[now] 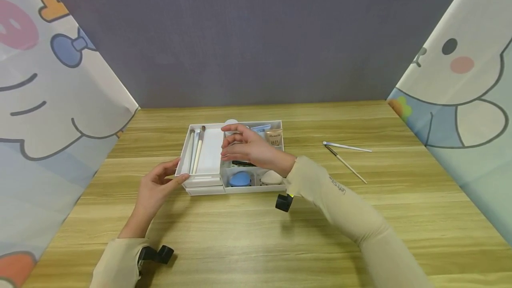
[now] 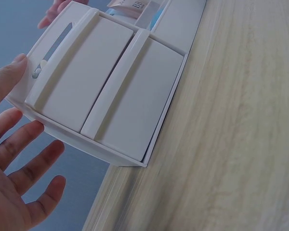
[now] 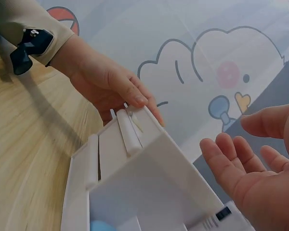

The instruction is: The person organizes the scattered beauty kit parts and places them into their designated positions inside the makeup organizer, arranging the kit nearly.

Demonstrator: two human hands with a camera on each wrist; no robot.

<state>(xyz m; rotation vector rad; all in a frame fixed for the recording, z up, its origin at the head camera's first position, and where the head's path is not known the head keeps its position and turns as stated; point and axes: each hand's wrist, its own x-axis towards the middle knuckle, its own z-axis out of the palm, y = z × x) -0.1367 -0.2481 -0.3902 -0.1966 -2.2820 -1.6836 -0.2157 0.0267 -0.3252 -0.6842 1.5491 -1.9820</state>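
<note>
A white divided organizer tray point(image 1: 185, 148) lies mid-table. Its left compartment holds several long brushes point(image 1: 196, 150); other compartments hold a blue round item point(image 1: 240, 178), a beige sponge point(image 1: 272, 177) and a tube point(image 1: 274, 137). My left hand point(image 1: 160, 183) sits at the tray's near-left corner, thumb against the rim, fingers straight and spread point(image 2: 19, 163). My right hand point(image 1: 244, 146) hovers over the tray's middle with fingers extended, holding nothing. The right wrist view shows the tray point(image 3: 149, 183), the left hand point(image 3: 111, 86) at its corner and the open right palm point(image 3: 260, 173).
Two thin loose brushes point(image 1: 347, 147) point(image 1: 346, 164) lie on the wooden table to the right of the tray. Cartoon-printed panels point(image 1: 48, 101) close in both sides, and a grey wall stands behind. Bare wood point(image 1: 256, 234) stretches in front of the tray.
</note>
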